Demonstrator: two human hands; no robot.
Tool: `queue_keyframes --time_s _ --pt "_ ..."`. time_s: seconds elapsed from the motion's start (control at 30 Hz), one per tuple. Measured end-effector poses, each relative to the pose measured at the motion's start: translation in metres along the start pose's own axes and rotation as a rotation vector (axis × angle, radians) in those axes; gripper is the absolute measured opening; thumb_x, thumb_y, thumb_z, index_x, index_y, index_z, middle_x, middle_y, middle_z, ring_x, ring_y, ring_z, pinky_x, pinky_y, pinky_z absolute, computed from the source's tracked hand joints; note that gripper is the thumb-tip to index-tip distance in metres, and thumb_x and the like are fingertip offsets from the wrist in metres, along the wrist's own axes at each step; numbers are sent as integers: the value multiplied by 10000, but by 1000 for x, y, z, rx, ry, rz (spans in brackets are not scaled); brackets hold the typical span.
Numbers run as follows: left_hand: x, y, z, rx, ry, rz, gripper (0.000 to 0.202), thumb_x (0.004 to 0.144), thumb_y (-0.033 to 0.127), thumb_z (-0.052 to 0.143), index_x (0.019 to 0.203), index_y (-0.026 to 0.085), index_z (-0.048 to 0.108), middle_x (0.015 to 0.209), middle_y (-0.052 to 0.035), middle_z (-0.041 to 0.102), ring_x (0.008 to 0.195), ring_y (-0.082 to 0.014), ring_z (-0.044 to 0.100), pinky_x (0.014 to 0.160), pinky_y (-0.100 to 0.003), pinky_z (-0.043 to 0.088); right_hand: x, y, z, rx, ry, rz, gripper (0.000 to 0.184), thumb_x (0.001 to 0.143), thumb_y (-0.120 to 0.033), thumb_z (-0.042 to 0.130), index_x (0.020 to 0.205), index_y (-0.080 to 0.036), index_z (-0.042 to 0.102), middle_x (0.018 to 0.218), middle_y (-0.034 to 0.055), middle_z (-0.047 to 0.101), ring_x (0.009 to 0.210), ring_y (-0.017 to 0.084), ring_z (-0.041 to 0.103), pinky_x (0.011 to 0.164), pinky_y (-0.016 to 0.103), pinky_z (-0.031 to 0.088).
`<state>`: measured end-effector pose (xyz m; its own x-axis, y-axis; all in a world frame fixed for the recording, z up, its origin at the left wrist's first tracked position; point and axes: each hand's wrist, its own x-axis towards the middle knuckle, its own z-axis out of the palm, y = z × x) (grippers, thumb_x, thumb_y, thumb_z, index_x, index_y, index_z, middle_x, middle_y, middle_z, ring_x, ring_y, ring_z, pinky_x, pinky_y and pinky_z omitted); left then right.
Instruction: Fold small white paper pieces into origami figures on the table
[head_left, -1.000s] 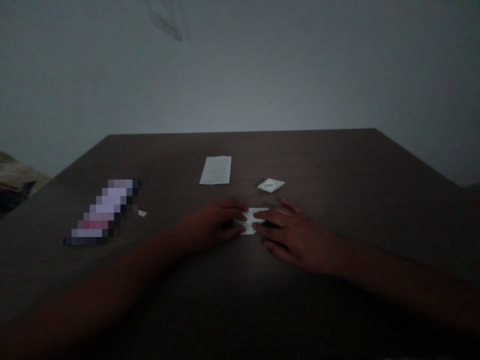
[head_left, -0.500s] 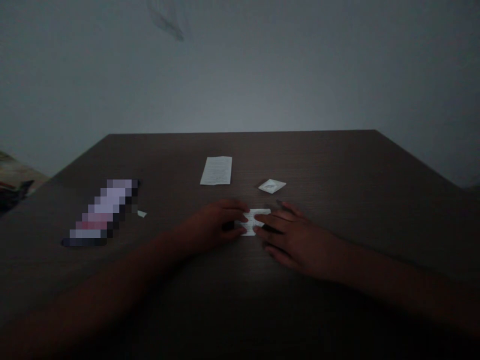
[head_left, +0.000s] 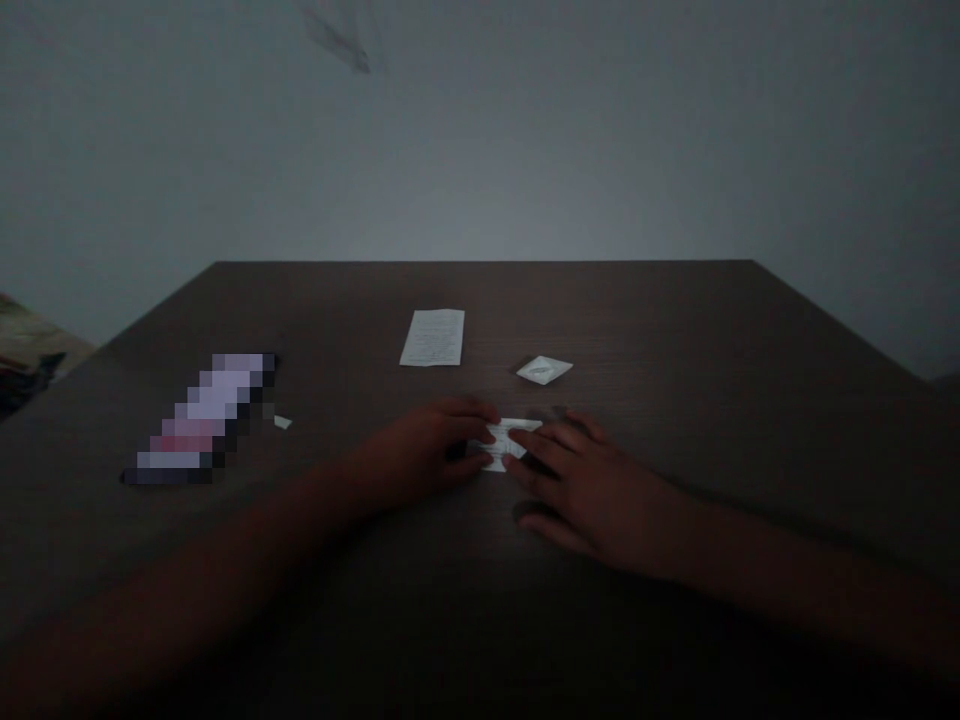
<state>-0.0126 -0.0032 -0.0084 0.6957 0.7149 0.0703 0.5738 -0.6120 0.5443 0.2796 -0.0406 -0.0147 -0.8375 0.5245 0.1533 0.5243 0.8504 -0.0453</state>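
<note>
One small white paper (head_left: 500, 448) with printed lines lies flat on the brown table (head_left: 645, 320), between the left hand (head_left: 435, 445) and the right hand (head_left: 600, 500). To hold it flat, it seems best to press softly on both sides and not crumple it. The left hand is half open, its fingers bent at the paper's left side. The right hand is wider open, with some fingertips at the paper's right part. Neither looks to be pinching it; I can't tell how hard they press. The left arm (head_left: 247, 550) and right arm (head_left: 787, 570) slant in from the near corners. Farther off lie a bigger printed sheet (head_left: 433, 338) and, to its right, a diamond-shaped white piece (head_left: 544, 371). On the left, a blurred-out slab (head_left: 202, 415) sits near a tiny scrap (head_left: 283, 422).
</note>
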Motion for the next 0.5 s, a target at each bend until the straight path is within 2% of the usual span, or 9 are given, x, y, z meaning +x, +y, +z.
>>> queue_keyframes --time_s 0.13,0.23,0.4,0.5 --pt "0 -4 1 -15 16 23 169 1088 235 779 1250 214 825 1539 -128 770 1416 -303 753 1274 -499 585 0 -2 -3 15 -10 2 470 1152 -508 711 1562 -290 782 1655 204 700 1443 480 674 1214 756 524" --pt "0 -5 0 -9 2 14 180 1088 247 789 1260 209 823 1539 -139 765 1409 -314 754 1261 -525 593 0 -1 -6 24 -19 -7 473 1149 -505 716 1579 -317 780 1673 211 679 1458 495 655 1181 742 547" --pt "-2 -1 -2 8 3 30 204 1089 215 763 1287 208 813 1548 -134 758 1421 -313 744 1260 -527 590 1 7 -9 57 -11 -47 430 1147 -486 726 1526 -305 817 1657 199 693 1425 457 670 1178 696 547" --pt "-4 0 -3 32 -5 40 226 1078 254 779 1299 217 809 1558 -131 754 1435 -318 735 1278 -519 578 1 15 -5 132 74 -65 341 1199 -358 614 1404 -248 864 1487 167 799 1315 374 733 1161 619 567"
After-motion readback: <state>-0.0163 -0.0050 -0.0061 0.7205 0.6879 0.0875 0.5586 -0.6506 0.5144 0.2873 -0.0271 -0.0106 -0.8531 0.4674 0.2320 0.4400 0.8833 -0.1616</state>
